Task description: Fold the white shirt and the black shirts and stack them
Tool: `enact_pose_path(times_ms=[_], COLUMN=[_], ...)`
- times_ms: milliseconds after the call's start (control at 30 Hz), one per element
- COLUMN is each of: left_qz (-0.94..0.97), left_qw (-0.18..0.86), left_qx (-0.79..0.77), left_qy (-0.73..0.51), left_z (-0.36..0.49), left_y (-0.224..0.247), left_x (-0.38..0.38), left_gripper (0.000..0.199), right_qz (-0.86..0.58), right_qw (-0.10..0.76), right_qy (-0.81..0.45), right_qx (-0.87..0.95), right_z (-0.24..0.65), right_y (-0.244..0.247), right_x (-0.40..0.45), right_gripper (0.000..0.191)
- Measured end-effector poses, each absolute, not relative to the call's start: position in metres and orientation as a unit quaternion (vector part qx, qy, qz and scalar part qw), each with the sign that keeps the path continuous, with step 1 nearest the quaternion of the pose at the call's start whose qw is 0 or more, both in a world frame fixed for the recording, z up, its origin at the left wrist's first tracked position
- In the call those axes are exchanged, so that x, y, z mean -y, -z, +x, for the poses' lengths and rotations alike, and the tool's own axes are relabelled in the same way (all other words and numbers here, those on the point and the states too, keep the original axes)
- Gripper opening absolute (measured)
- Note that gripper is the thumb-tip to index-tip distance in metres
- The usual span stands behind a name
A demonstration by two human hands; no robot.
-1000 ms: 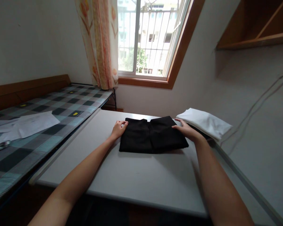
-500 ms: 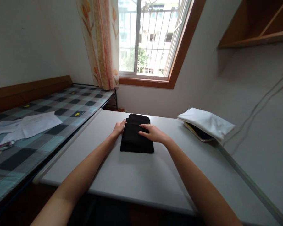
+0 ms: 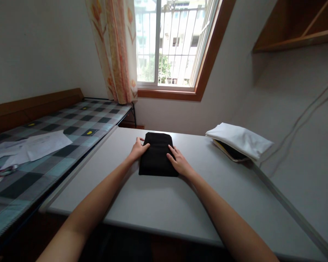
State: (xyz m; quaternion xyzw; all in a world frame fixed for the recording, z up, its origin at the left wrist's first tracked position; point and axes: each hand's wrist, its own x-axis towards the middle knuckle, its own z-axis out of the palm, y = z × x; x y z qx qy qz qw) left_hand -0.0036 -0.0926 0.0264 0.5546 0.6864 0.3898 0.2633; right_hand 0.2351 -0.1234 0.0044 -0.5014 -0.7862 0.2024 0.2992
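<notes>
A folded black cloth bundle [image 3: 157,158] lies flat on the white table in front of me, with a crease running across its upper part. My left hand [image 3: 138,148] is at its left edge, the thumb resting on top and the fingers apart outside the edge. Over the right edge lies my right hand [image 3: 179,162], fingers spread and touching the black cloth. Neither hand is wrapped round it. The underside of the bundle is hidden.
The white table [image 3: 153,203] meets the wall on the right, where a white cloth bag [image 3: 239,140] lies with something dark under it. To the left is a bed [image 3: 57,145] with a checked cover and loose papers [image 3: 41,147]. A shelf [image 3: 297,40] hangs upper right.
My right hand has moved from the top of the black bundle to its right edge. My left thumb now rests on the cloth, and the top flap looks more evenly lined up.
</notes>
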Motion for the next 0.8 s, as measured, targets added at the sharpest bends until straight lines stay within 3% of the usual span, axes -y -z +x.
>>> enact_pose_path(times_ms=[100, 200, 333, 500, 667, 800], left_qz=[0.582, 0.619, 0.646, 0.625, 0.566, 0.54], left_qw=[0.22, 0.148, 0.155, 0.256, 0.45, 0.447], left_qx=[-0.716, -0.736, -0.728, -0.689, -0.58, -0.58], left_qy=[-0.317, -0.23, -0.168, -0.264, -0.376, -0.415], left_z=[-0.007, -0.01, -0.011, -0.009, -0.003, -0.002], left_y=[-0.029, -0.034, -0.036, -0.039, -0.051, -0.068], left_x=[0.095, 0.101, 0.101, 0.101, 0.113, 0.109], left_gripper=[0.053, 0.051, 0.055, 0.046, 0.06, 0.053], right_qz=[-0.522, -0.548, -0.548, -0.537, -0.548, -0.56], right_qw=[0.271, 0.247, 0.261, 0.32, 0.34, 0.363], right_qy=[-0.173, -0.145, -0.139, -0.153, -0.165, -0.157], right_qx=[0.79, 0.786, 0.783, 0.765, 0.747, 0.728], right_z=[0.234, 0.233, 0.231, 0.23, 0.232, 0.238], right_y=[-0.006, -0.007, -0.01, -0.012, -0.011, -0.012], right_x=[0.126, 0.129, 0.132, 0.133, 0.129, 0.126], right_gripper=[0.064, 0.061, 0.059, 0.056, 0.054, 0.049])
